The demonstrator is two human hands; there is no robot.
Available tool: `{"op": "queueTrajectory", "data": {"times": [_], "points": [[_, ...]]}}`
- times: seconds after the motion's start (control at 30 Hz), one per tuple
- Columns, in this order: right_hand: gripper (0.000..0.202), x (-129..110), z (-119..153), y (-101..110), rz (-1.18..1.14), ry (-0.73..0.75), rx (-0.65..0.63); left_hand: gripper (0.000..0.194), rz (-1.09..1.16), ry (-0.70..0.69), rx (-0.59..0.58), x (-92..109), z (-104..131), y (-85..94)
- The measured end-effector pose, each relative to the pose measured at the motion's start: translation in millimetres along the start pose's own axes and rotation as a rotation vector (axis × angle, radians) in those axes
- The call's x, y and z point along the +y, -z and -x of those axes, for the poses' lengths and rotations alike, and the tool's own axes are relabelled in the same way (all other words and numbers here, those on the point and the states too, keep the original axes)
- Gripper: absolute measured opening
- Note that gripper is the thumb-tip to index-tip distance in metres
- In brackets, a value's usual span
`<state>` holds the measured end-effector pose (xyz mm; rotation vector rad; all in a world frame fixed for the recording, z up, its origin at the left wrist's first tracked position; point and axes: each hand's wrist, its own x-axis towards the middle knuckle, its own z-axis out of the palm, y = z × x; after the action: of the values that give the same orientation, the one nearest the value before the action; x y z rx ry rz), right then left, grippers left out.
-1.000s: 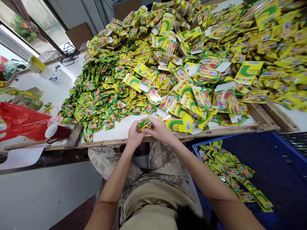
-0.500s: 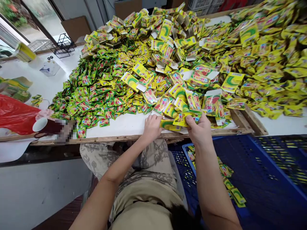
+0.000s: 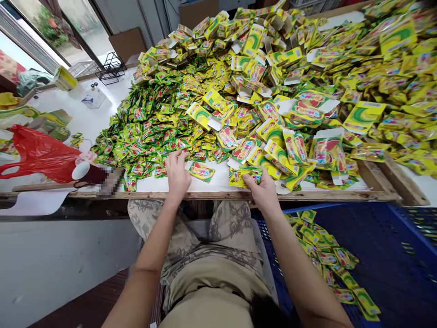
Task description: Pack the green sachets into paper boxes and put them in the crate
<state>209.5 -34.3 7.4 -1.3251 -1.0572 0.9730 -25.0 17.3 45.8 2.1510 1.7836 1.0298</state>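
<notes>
My left hand (image 3: 178, 176) rests at the near edge of the heap of small green packets (image 3: 133, 132), fingers bent and touching the packets; whether it grips one is hidden. A flat green and yellow packet (image 3: 202, 171) lies on the white tabletop just right of it. My right hand (image 3: 264, 189) is closed on a yellow and green packet (image 3: 236, 176), with the thumb on top, just above the table's front edge. Beyond it, yellow boxes with open flaps (image 3: 271, 132) lie in a loose pile.
A red plastic bag (image 3: 44, 155) and a dark cup with a white inside (image 3: 89, 174) stand at the left. A black wire rack (image 3: 111, 68) is farther back. Below the table at the right, a blue crate (image 3: 368, 255) holds packets and boxes.
My left hand has moved left, from beside the boxes to the green packets. My right hand has shifted left with a packet. The view has turned left, and a packet now lies between the hands.
</notes>
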Motion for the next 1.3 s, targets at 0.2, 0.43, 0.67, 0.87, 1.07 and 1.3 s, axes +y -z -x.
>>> {"op": "queueTrajectory", "data": {"times": [0.2,0.43,0.67,0.87,1.07,1.3], "points": [[0.029,-7,12,-33,0.013,0.038,-0.135,0.034,0.830,0.296,-0.284,45,41,-32.6],[0.033,-3,18,-60,-0.038,0.031,-0.086,0.018,0.951,0.388,0.036,61,50,-47.1],[0.024,0,9,-47,0.073,0.066,-0.164,0.034,1.333,0.771,-0.199,46,47,-43.1],[0.028,1,3,-30,0.171,0.125,-0.364,0.028,1.125,0.685,-0.188,35,45,-36.1],[0.024,-8,11,-39,0.071,0.119,-0.364,0.009,0.658,0.119,0.155,48,56,-32.2],[0.026,-11,24,-56,-0.085,0.048,-0.131,0.012,0.837,0.278,0.318,57,65,-44.5]]}}
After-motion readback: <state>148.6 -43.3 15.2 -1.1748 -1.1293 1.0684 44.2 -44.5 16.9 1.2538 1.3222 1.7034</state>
